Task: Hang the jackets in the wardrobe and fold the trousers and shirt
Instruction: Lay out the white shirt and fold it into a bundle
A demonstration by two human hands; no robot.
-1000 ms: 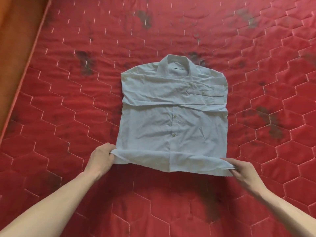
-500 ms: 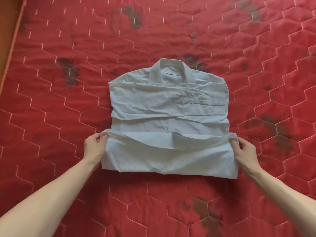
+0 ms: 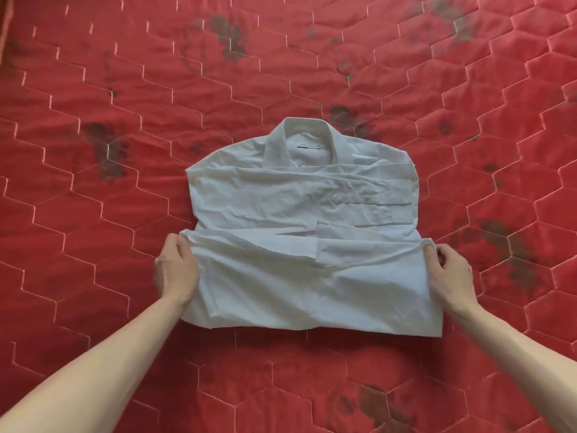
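Head view: both hands (image 3: 176, 270) (image 3: 452, 273) carried the shirt's (image 3: 299, 195) hem farther up.

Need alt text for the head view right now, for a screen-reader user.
Two hands, left hand and right hand, grip the hem corners of a white shirt, folding its bottom toward the collar. It lies on a red quilted mattress.

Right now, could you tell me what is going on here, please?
A person is folding a white shirt on a red quilted mattress. The left hand and right hand each grip a corner of the hem, which is doubled up over the lower body and reaches about the shirt's middle. The sleeves lie folded across the chest, below the collar. No trousers or jackets are in view.
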